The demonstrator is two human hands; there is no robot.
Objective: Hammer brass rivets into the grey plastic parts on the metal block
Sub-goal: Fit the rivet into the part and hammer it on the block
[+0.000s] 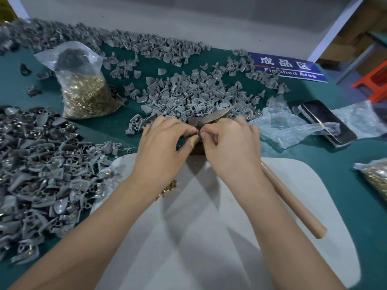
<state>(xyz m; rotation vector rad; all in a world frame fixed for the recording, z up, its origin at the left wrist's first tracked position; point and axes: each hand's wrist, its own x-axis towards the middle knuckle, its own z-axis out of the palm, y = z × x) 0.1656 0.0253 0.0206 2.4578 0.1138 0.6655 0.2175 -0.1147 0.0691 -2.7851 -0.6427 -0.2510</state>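
Observation:
My left hand (161, 143) and my right hand (230, 143) meet fingertip to fingertip over the dark metal block (193, 122). Their curled fingers pinch a small grey plastic part (201, 136), which they mostly hide. Tan tape wraps my left thumb. The hammer (293, 197) runs under my right palm. Its metal head sticks out past my fingers, and its wooden handle points toward the near right. A small heap of loose brass rivets (167, 190) lies on the white board (209, 237) under my left wrist.
A clear bag of brass rivets (83, 95) stands at the back left, and another bag (377, 181) lies at the right edge. Piles of grey parts (188, 95) sit behind the block and on the left (41, 164). A phone (328, 122), crumpled plastic (293, 126) and a blue sign (289, 66) lie to the right.

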